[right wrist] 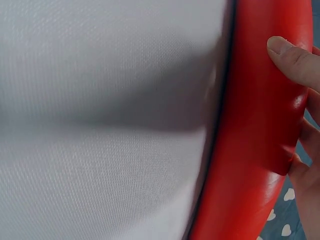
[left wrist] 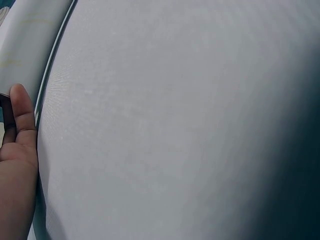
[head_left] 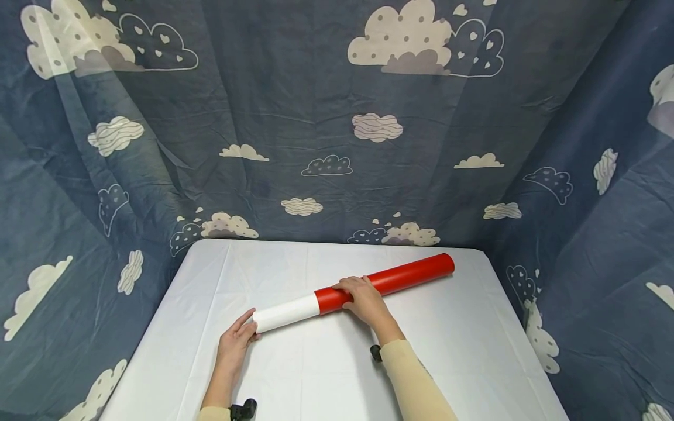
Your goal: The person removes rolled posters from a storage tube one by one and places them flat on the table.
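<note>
A long red tube (head_left: 413,273) slants across the white table, its far end to the right. From its left end extends a narrower white cylinder (head_left: 286,314), in line with it; whether it is a tube or a roll I cannot tell. My left hand (head_left: 236,345) holds the white cylinder's outer end between thumb and fingers. In the left wrist view, one digit lies against the white surface (left wrist: 30,40). Around the red tube, near where white meets red, my right hand (head_left: 365,301) grips from above. The right wrist view shows the thumb on the red surface (right wrist: 255,115).
A white cloth covers the table (head_left: 316,374). Dark blue curtains (head_left: 263,111) with cloud patterns hang behind it and along both sides. Small black devices sit at the left wrist (head_left: 243,409) and right wrist (head_left: 376,352).
</note>
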A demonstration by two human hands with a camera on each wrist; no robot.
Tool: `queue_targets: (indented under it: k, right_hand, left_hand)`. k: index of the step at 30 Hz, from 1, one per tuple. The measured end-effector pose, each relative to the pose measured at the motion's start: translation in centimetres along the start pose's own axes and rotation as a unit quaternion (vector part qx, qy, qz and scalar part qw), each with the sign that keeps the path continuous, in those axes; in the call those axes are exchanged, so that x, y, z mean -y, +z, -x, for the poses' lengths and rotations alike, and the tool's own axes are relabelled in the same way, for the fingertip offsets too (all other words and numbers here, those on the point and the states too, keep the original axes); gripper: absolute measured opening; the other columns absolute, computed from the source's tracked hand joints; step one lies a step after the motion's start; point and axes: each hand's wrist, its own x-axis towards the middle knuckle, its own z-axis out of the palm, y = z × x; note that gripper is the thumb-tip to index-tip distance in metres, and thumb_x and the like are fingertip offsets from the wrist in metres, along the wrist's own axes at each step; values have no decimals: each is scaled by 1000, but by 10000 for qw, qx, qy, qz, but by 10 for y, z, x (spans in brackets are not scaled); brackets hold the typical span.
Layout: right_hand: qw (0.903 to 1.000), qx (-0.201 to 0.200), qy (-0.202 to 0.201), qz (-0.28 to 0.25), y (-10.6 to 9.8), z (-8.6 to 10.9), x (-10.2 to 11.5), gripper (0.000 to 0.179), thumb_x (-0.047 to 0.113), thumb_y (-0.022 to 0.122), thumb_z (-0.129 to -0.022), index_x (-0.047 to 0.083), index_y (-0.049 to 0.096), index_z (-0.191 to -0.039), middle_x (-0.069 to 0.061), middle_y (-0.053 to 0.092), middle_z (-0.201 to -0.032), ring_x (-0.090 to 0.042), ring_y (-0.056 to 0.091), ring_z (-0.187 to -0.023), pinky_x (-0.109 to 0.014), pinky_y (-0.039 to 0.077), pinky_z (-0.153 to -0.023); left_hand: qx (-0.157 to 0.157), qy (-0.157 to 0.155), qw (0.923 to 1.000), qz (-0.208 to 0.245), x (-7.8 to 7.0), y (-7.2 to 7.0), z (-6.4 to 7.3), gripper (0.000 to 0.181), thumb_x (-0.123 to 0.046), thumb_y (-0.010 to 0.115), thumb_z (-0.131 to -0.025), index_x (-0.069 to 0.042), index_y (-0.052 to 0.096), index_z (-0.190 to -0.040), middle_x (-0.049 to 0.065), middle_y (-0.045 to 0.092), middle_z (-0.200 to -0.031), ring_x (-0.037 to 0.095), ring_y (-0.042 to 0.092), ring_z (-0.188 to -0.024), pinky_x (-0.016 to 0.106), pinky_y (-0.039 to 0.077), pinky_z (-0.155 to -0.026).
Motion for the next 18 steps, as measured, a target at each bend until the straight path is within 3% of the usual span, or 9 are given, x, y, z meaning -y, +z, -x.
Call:
queue_targets:
  k: [8, 18]
  right_hand:
    - [9999, 5, 100, -47, -2, 0, -7, 54, 9, 89, -85, 23, 73, -134, -4, 72, -138, -28, 61, -137, -59, 35, -128]
    - [9999, -15, 117, -75, -6, 2, -14, 54, 7, 89, -84, 22, 73, -133, -4, 72, -136, -27, 61, -136, -59, 34, -129]
  left_hand:
    - [9, -134, 9999, -60, 0, 0, -1, 49, -13, 67, -105, -12, 58, -152, -11, 79, -103, 6, 70, -88, 16, 60, -84]
    - [61, 1, 9999, 121, 1, 0, -1, 50, -11, 69, -103, -6, 57, -152, -8, 80, -103, 6, 70, -89, 16, 60, -82]
